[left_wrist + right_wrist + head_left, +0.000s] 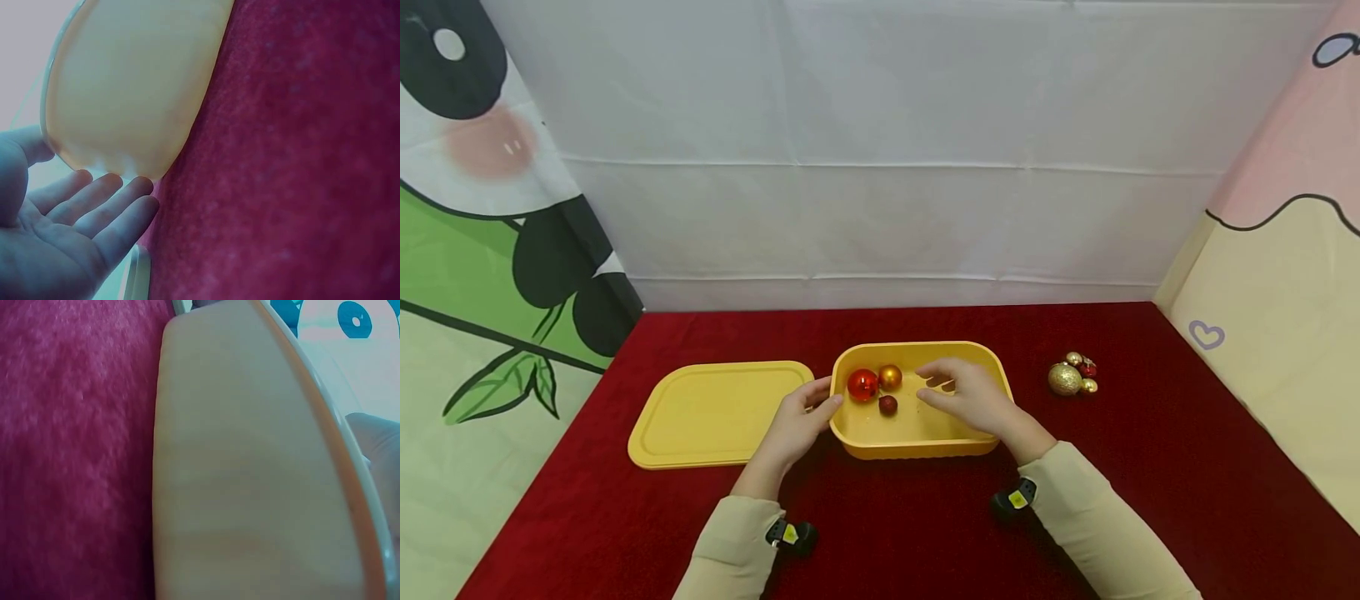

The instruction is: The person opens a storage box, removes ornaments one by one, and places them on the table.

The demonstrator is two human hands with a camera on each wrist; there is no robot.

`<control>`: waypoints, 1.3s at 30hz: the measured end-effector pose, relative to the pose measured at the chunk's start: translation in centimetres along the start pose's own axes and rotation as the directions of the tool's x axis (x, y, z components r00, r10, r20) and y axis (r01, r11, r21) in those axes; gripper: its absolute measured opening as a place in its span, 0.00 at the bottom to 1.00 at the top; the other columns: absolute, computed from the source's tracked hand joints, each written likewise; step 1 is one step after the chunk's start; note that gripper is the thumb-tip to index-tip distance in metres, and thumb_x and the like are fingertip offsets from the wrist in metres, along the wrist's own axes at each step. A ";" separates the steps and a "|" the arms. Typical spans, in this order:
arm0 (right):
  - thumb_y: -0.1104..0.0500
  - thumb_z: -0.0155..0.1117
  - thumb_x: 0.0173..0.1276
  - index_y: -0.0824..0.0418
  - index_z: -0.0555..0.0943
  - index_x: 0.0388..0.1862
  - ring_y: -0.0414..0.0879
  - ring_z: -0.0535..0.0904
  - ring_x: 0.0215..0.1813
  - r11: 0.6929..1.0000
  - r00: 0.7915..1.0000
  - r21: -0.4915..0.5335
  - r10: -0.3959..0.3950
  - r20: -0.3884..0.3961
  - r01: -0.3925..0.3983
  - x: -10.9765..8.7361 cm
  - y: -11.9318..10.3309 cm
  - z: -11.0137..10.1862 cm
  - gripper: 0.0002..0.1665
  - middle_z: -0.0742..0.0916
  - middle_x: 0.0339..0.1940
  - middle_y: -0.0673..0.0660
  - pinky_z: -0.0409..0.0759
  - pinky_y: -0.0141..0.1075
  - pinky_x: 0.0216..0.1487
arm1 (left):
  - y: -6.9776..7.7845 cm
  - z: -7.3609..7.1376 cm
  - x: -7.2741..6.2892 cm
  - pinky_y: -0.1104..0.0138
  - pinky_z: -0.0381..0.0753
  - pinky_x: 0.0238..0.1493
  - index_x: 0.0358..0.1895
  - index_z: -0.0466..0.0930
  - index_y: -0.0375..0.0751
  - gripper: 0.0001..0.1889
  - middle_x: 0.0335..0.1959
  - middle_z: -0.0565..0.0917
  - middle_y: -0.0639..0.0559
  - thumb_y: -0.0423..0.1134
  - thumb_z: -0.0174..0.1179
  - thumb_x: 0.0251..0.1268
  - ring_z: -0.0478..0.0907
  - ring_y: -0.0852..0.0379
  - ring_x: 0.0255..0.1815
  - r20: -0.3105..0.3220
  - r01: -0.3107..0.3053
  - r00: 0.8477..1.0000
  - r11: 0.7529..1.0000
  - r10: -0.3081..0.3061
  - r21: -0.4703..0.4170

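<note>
A yellow rectangular box [925, 451] stands on the red cloth. Inside its left half lie a shiny red bauble [862, 384], a gold bauble [891, 377] and a small dark red bauble [887, 406]. My left hand [799, 423] holds the box's left end, thumb at the rim, fingertips [142, 185] against the outer wall. Over the box's right half hovers my right hand [966, 392], thumb and fingers apart, nothing visible between them. The right wrist view is mostly filled by the box's outer wall [244, 456].
A flat yellow lid [715, 417] lies left of the box. On the right sits a cluster of baubles, with a large glittery gold bauble [1064, 379], a red bauble [1087, 368] and smaller gold ones. A white cloth wall [887, 217] rises behind the red-covered table [880, 533].
</note>
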State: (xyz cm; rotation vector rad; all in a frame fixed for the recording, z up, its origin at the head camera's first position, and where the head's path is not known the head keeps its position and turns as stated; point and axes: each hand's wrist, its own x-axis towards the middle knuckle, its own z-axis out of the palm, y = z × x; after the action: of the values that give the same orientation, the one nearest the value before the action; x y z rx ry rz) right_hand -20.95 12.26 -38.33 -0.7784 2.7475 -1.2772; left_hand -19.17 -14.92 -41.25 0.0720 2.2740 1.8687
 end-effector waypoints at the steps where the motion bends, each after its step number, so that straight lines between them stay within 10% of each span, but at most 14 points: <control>1: 0.58 0.63 0.65 0.67 0.79 0.53 0.54 0.82 0.49 1.000 1.000 0.001 0.000 0.011 0.000 0.1 -0.2 0.1 0.20 0.84 0.51 0.64 0.80 0.48 0.50 | 0.0 0.0 0.0 0.59 0.81 0.50 0.67 0.64 0.33 0.26 0.62 0.72 0.31 0.40 0.53 0.70 0.76 0.41 0.57 0.001 -0.002 1.000 1.000 0.002 -0.001; 39: 0.58 0.67 0.61 0.64 0.79 0.52 0.50 0.81 0.48 0.980 0.983 -0.185 0.105 0.153 -0.076 2.0 -1.9 3.7 0.21 0.84 0.50 0.58 0.80 0.41 0.50 | -0.1 0.3 0.2 0.61 0.82 0.49 0.67 0.65 0.34 0.26 0.62 0.73 0.33 0.41 0.54 0.70 0.76 0.42 0.57 -0.020 -0.003 1.000 1.000 0.003 0.017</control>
State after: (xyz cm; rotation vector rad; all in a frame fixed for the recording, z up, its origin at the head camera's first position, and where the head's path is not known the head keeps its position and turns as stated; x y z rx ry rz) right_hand -21.08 7.69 -39.07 -0.7223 2.7552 -0.9178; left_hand -19.27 -14.68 -41.46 0.0601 2.3039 1.8603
